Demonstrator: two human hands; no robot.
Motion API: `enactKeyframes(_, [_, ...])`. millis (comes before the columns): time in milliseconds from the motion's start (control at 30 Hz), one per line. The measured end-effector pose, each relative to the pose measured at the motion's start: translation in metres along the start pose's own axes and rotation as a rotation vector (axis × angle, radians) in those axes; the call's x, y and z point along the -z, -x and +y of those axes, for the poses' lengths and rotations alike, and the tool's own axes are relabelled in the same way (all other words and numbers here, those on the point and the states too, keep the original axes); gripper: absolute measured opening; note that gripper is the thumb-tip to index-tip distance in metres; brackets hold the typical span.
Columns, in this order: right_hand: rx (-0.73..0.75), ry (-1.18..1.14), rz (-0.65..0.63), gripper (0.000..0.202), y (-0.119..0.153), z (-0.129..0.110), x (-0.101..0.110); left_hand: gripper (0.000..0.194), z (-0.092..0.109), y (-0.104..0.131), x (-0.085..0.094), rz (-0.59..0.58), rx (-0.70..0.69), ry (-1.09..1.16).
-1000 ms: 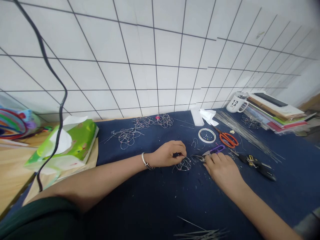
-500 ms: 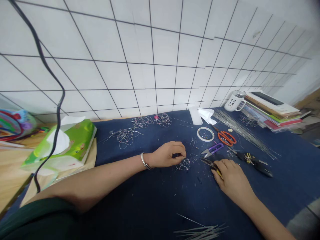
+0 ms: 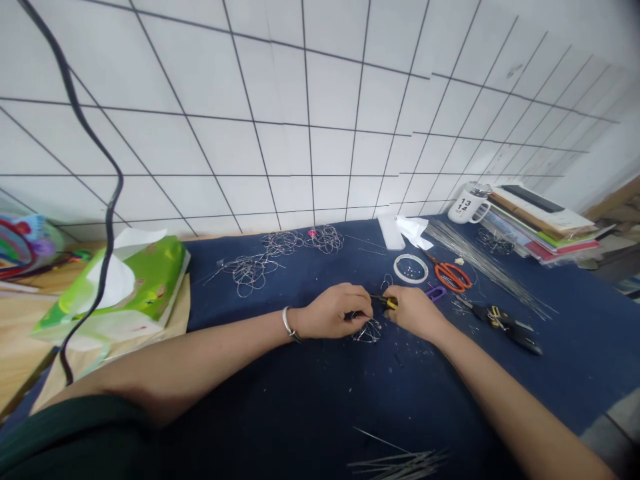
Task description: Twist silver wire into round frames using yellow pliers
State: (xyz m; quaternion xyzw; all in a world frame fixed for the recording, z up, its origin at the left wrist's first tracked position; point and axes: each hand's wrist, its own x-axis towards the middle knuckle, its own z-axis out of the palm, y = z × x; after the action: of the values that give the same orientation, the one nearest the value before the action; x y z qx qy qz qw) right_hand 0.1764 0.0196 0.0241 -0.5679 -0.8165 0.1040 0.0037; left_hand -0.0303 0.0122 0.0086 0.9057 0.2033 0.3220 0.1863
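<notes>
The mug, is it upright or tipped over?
Upright: the mug stands on the cloth, its printed digits right way up.

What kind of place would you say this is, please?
Probably a small craft workspace, perhaps at home: yellow-handled pliers in the right hand, orange-handled scissors and a bundle of straight wires on a dark blue cloth.

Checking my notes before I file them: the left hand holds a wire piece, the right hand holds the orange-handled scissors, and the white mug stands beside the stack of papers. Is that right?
One tool is wrong: the right hand holds yellow-handled pliers, not the orange-handled scissors, as the head view shows. The rest stands.
</notes>
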Motion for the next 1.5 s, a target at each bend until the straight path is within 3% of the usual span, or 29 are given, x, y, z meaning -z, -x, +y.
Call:
enactKeyframes(200, [0.011, 0.001, -0.005, 0.025, 0.001, -0.007, -0.01, 0.014, 0.001, 0.001, -0.002, 0.024, -0.005, -0.026])
enactKeyframes(433, [0.013, -0.106, 0.042, 0.025, 0.005, -0.003, -0.006, 0.014, 0.006, 0.001, 0.0, 0.023, -0.005, -0.079])
enactKeyframes(633, [0.006, -0.627, 0.158, 0.02, 0.017, -0.009, -0.007, 0.013, 0.01, 0.0, 0.002, -0.003, 0.001, -0.064])
enactKeyframes(867, [0.076, -0.658, 0.248, 0.009, 0.028, -0.028, -0.007, 0.013, 0.015, -0.001, -0.001, -0.007, 0.022, -0.032])
enactKeyframes(1167, [0.204, -0.745, 0.069, 0.007, 0.03, -0.013, 0.003, 0.014, 0.016, 0.0, -0.001, -0.026, 0.034, -0.039])
enactKeyframes(1367, [0.214, -0.795, -0.07, 0.011, 0.034, -0.005, 0.014, 0.015, 0.014, -0.001, -0.001, -0.066, 0.002, -0.04])
enactKeyframes(1500, [0.234, -0.798, -0.086, 0.012, 0.034, -0.003, 0.012, 0.015, 0.012, 0.0, -0.002, -0.085, -0.021, -0.051])
